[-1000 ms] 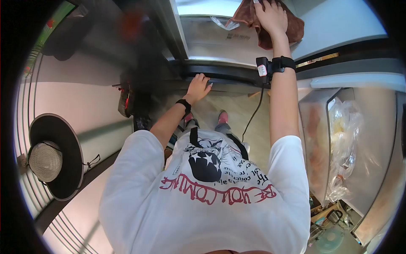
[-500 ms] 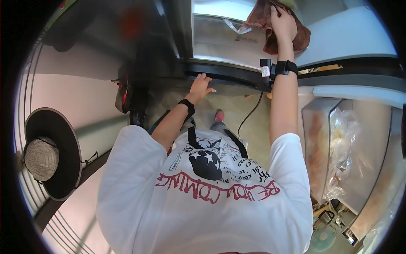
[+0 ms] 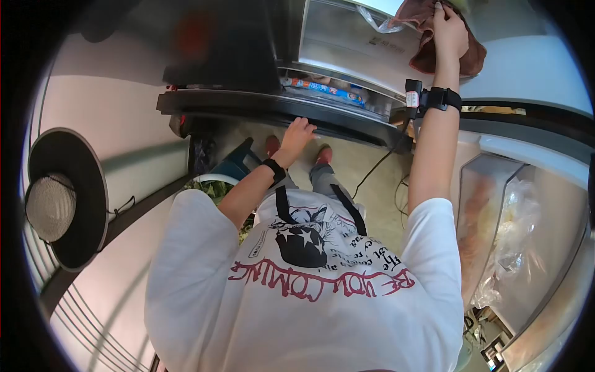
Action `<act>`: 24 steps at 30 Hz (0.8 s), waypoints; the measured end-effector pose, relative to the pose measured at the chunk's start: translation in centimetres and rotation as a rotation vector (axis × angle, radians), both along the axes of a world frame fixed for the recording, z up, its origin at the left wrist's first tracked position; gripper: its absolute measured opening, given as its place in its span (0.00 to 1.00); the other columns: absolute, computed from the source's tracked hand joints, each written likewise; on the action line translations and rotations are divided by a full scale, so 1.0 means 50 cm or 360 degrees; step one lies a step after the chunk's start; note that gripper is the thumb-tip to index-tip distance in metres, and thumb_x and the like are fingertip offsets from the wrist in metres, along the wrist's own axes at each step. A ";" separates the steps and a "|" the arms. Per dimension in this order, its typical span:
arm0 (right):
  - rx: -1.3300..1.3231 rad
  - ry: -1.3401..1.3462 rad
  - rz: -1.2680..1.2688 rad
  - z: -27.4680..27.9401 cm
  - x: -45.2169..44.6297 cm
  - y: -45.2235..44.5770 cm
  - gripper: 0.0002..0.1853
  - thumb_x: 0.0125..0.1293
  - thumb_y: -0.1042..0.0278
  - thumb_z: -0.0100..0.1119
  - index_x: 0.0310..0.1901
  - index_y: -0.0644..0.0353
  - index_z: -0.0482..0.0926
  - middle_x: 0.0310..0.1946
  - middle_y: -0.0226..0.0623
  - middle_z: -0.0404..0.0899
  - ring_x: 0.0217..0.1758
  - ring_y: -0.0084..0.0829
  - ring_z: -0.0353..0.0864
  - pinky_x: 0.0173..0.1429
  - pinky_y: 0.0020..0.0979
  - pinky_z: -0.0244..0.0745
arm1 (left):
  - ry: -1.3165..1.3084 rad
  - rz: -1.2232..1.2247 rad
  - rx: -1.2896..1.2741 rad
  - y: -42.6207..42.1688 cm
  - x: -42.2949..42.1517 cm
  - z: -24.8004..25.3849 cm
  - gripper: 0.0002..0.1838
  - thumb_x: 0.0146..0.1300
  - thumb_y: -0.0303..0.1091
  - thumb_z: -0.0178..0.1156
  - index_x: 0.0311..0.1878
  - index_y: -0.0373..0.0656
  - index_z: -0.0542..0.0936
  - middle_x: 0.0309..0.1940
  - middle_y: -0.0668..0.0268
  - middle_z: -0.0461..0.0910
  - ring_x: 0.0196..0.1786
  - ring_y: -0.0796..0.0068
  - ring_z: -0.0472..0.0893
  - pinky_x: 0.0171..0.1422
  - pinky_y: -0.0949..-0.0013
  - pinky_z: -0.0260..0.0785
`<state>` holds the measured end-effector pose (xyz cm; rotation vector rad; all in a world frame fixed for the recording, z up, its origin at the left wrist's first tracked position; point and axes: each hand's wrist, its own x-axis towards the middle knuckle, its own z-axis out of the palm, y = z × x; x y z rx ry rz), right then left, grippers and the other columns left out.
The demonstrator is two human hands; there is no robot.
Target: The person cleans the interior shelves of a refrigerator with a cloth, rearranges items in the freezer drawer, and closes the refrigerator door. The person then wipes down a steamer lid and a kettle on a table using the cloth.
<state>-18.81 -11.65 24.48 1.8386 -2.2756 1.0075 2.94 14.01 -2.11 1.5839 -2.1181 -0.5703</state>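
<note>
My right hand [image 3: 450, 34] is closed on a brown cloth [image 3: 474, 59] at the upper right, against the pale inside of the fridge. Below it, my left hand [image 3: 299, 137] grips the front edge of a dark fridge drawer [image 3: 229, 102], fingers hooked over the edge. The drawer stands pulled out, and a blue printed packet [image 3: 325, 90] shows inside. A clear bin [image 3: 347, 40] sits above the drawer, with a strip of clear plastic [image 3: 378, 23] near the cloth.
On the right, the opened fridge door holds a plastic bag [image 3: 511, 229] in its shelf. A black-brimmed hat [image 3: 88, 204] hangs at left. Leafy greens [image 3: 214, 189] in a white-rimmed container and a teal stool [image 3: 238, 160] are beside my legs. A black cable [image 3: 378, 164] dangles from my right wrist.
The drawer has come outward with my left hand on its edge, exposing the blue packet. My right hand still holds the cloth. The whole view has shifted slightly.
</note>
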 end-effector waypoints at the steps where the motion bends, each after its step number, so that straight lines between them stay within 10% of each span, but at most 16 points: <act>1: 0.0007 -0.0016 0.0013 0.001 0.001 0.000 0.22 0.64 0.46 0.44 0.47 0.53 0.79 0.39 0.49 0.79 0.46 0.49 0.77 0.51 0.40 0.72 | 0.0027 -0.0062 0.0028 0.019 0.007 0.000 0.15 0.46 0.31 0.63 0.40 0.41 0.78 0.34 0.62 0.69 0.44 0.61 0.70 0.48 0.63 0.66; 8: 0.0342 0.0491 0.0346 -0.046 0.012 -0.036 0.37 0.66 0.38 0.33 0.60 0.66 0.66 0.62 0.60 0.60 0.69 0.51 0.54 0.72 0.42 0.44 | 0.0009 -0.0249 0.0354 0.183 0.024 0.071 0.20 0.48 0.28 0.60 0.48 0.37 0.76 0.35 0.60 0.69 0.44 0.61 0.70 0.49 0.64 0.67; 15: 0.0102 0.0284 0.0114 0.084 0.053 -0.024 0.29 0.65 0.45 0.41 0.50 0.66 0.76 0.53 0.60 0.71 0.61 0.53 0.65 0.66 0.43 0.56 | -0.0089 -0.0206 0.0460 0.224 0.021 0.108 0.19 0.53 0.31 0.56 0.49 0.36 0.76 0.36 0.56 0.73 0.44 0.56 0.73 0.49 0.59 0.69; 20: -0.0838 -0.0637 0.0484 0.091 0.047 0.181 0.27 0.62 0.43 0.49 0.47 0.62 0.79 0.50 0.53 0.75 0.57 0.52 0.69 0.63 0.40 0.61 | -0.0195 -0.0416 0.0955 0.191 0.027 0.138 0.22 0.55 0.38 0.56 0.52 0.38 0.74 0.36 0.50 0.78 0.42 0.51 0.77 0.48 0.55 0.69; 21: -0.0828 -0.0485 0.0364 0.034 0.037 0.218 0.16 0.64 0.59 0.51 0.25 0.63 0.76 0.29 0.45 0.79 0.36 0.44 0.77 0.39 0.41 0.67 | -0.0194 -0.0470 0.0941 0.174 0.021 0.158 0.22 0.55 0.38 0.56 0.52 0.38 0.74 0.36 0.50 0.78 0.42 0.51 0.77 0.48 0.55 0.69; 24: -0.0182 -0.0653 0.0513 -0.079 0.021 0.394 0.14 0.63 0.61 0.52 0.26 0.64 0.74 0.16 0.42 0.71 0.19 0.31 0.70 0.27 0.31 0.65 | -0.0486 -0.0755 0.1254 0.141 0.019 0.166 0.22 0.59 0.42 0.54 0.53 0.40 0.74 0.38 0.48 0.79 0.43 0.49 0.78 0.48 0.54 0.70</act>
